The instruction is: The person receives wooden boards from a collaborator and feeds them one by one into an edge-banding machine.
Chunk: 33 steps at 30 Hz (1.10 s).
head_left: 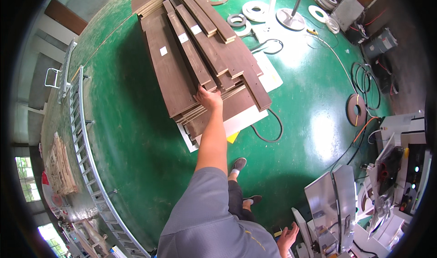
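Observation:
My left hand (210, 98) reaches forward to a stack of brown wooden panels (169, 76). Its fingers are closed round the near end of a narrow brown board (191, 58) lying lengthwise on top; a small white label is stuck to that board. More narrow brown boards (205, 44) lie alongside to the right, their ends staggered. My right hand (287, 237) hangs low at the right, beside a machine with metal plates (334, 203). Its fingers are apart and nothing shows in it.
The stack rests on white sheets (250, 117) above a green floor. A metal roller conveyor (84, 153) curves along the left. Rolls of edging strip (255, 11), a round stand base (290, 19) and loose cables (273, 130) lie beyond and to the right.

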Tool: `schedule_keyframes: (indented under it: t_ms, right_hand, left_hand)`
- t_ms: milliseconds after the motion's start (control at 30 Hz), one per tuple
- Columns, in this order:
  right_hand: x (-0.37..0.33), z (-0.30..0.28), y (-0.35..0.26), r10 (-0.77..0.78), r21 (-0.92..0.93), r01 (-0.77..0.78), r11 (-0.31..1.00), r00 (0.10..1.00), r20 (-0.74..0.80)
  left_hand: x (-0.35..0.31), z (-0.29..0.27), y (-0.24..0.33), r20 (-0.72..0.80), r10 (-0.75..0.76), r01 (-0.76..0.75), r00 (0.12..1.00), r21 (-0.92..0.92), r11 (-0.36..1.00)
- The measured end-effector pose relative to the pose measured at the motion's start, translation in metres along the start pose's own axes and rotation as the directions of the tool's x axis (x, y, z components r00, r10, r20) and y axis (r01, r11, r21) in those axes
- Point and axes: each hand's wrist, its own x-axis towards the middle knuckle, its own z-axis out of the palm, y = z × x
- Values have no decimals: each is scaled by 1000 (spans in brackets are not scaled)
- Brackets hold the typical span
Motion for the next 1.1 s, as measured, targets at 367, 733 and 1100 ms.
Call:
schedule_keyframes:
  t_ms: [367, 733, 1100]
  right_hand:
    - [9, 2, 8, -51, -28, 51, 998, 999, -11]
    - [11, 8, 22, -32, -73, 37, 997, 997, 71]
    - [94, -12, -200, -509, 244, 469, 849, 849, 141]
  left_hand:
    - [-86, -19, -38, -125, -2, -9, 992, -93, 996]
    - [-132, -152, -71, 373, 61, 231, 926, -686, 690]
    - [-28, -94, -19, 519, -142, 401, 843, -430, 809]
